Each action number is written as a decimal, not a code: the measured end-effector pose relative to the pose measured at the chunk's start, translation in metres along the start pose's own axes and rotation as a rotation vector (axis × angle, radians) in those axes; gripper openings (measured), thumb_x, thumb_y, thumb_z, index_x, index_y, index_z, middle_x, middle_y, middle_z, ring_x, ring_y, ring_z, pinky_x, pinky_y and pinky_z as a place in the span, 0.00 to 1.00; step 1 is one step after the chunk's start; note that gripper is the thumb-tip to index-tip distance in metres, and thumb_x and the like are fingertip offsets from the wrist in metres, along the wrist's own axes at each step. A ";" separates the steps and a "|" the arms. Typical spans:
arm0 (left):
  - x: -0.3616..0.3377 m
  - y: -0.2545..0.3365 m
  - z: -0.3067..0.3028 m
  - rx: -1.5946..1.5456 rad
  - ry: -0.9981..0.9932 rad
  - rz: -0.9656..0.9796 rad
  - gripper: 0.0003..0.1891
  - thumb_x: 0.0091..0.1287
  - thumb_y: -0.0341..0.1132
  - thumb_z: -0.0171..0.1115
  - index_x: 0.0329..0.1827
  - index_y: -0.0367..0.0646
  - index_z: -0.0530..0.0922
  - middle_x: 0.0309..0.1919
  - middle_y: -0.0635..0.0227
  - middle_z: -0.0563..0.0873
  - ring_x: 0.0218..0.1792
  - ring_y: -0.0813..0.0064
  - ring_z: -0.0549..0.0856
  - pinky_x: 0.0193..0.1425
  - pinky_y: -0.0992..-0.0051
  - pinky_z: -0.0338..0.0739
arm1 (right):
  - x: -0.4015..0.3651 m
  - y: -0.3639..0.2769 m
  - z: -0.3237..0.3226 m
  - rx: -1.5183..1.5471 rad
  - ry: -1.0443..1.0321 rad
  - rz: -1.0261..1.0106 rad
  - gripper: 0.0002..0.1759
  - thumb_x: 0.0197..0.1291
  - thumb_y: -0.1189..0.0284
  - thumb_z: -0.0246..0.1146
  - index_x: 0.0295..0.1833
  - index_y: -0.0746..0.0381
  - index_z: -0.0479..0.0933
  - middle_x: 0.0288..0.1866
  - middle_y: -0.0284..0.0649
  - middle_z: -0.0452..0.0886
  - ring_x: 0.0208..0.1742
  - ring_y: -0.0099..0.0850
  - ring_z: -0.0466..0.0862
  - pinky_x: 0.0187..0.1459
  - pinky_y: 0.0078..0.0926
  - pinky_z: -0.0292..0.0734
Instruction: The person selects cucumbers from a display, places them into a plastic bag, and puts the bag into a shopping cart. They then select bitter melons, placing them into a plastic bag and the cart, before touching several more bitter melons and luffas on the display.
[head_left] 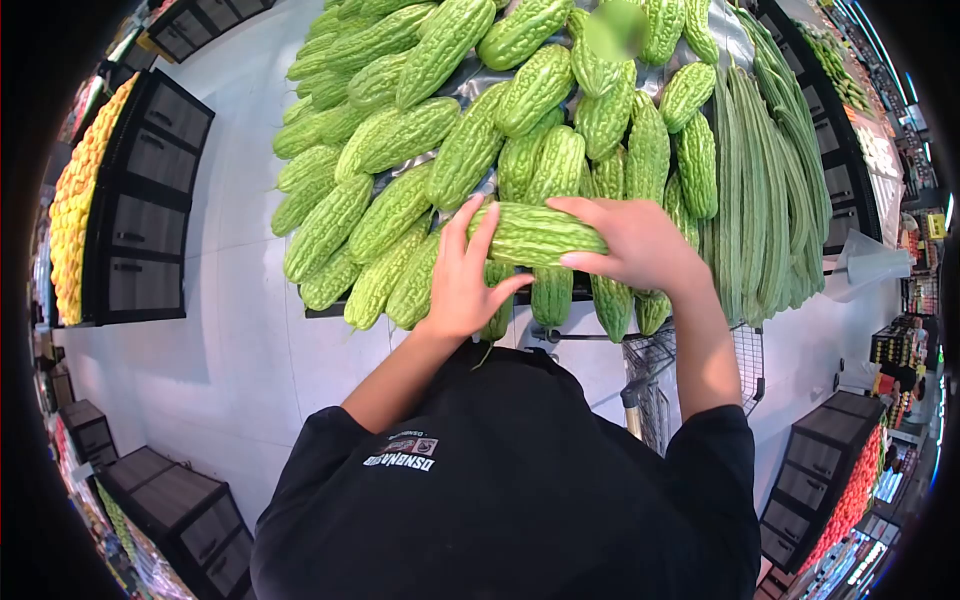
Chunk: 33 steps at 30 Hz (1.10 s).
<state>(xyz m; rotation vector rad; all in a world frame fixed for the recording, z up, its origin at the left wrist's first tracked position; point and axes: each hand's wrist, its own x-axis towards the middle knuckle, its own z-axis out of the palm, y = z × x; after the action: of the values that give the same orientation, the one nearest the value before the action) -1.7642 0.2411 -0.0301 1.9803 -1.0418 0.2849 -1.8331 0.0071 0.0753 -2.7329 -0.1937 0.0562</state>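
Observation:
A light green bitter melon (535, 236) with a bumpy, ridged skin lies crosswise between my hands, above the front of a heap of bitter melons (400, 135). At its left end, the fingers of my left hand (462, 280) rest against it, with the thumb spread away below. My right hand (645, 245) grips the other end, its thumb and fingers on either side. Part of the melon's left tip is covered by my fingers. More bitter melons hang over the display's front edge just under my hands.
Long thin green vegetables (760, 190) lie bundled right of the heap. A wire shopping cart (650, 385) stands near my right arm. Dark cabinets carry yellow produce (85, 190) at left and red produce (850, 495) at lower right. A clear plastic bag (860, 265) sits at right.

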 end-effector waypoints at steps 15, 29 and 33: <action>-0.015 -0.047 0.011 0.382 -0.116 -0.327 0.38 0.55 0.54 0.76 0.65 0.41 0.75 0.48 0.61 0.87 0.48 0.61 0.84 0.52 0.60 0.68 | 0.095 0.018 0.065 0.114 0.442 0.108 0.35 0.53 0.47 0.74 0.59 0.58 0.78 0.38 0.44 0.80 0.44 0.41 0.81 0.49 0.38 0.76; 0.068 -0.043 -0.096 0.210 -0.218 0.321 0.38 0.43 0.40 0.81 0.62 0.45 0.79 0.47 0.67 0.85 0.51 0.62 0.81 0.61 0.57 0.70 | -0.016 -0.045 0.057 1.038 0.676 0.294 0.41 0.49 0.66 0.81 0.67 0.65 0.72 0.54 0.43 0.78 0.53 0.34 0.83 0.54 0.35 0.80; 0.132 -0.051 -0.106 0.261 -0.580 0.596 0.32 0.46 0.34 0.75 0.60 0.47 0.80 0.50 0.71 0.85 0.53 0.64 0.81 0.60 0.61 0.75 | -0.021 -0.052 0.114 0.792 0.372 0.373 0.43 0.51 0.65 0.80 0.70 0.65 0.69 0.54 0.47 0.79 0.56 0.40 0.85 0.56 0.35 0.80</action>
<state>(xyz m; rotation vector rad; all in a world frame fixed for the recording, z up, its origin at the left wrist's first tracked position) -1.6242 0.2632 0.0757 1.9806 -2.0622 0.1654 -1.8681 0.0955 -0.0089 -1.9081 0.3707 -0.2243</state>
